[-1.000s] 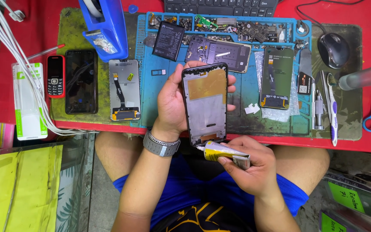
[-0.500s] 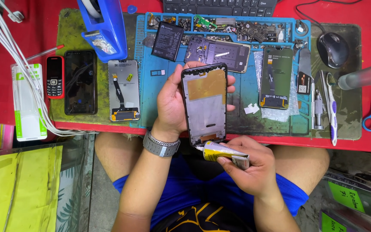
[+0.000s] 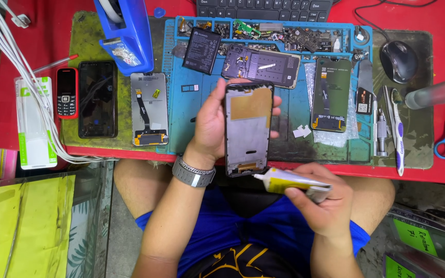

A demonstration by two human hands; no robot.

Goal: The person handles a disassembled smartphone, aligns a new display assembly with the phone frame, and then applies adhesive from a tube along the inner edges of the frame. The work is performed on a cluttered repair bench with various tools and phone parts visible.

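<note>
The left hand (image 3: 211,123) grips a phone frame (image 3: 249,128) upright by its edges, above the lap. Just below it, the right hand (image 3: 321,202) is closed around a small glue tube (image 3: 290,183), nozzle touching the frame's bottom edge, the blue mat (image 3: 191,110) beyond both hands

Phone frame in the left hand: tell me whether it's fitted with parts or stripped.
Stripped. The phone frame in the left hand shows a bare grey tray and an orange patch, no board.

Light: bright, even, from overhead.
Shadows: soft, short beneath the left hand (image 3: 209,121).
Glare: faint sheen on the black phone (image 3: 97,99), left of frame.
Focus: sharp centre; corners slightly softer.
</note>
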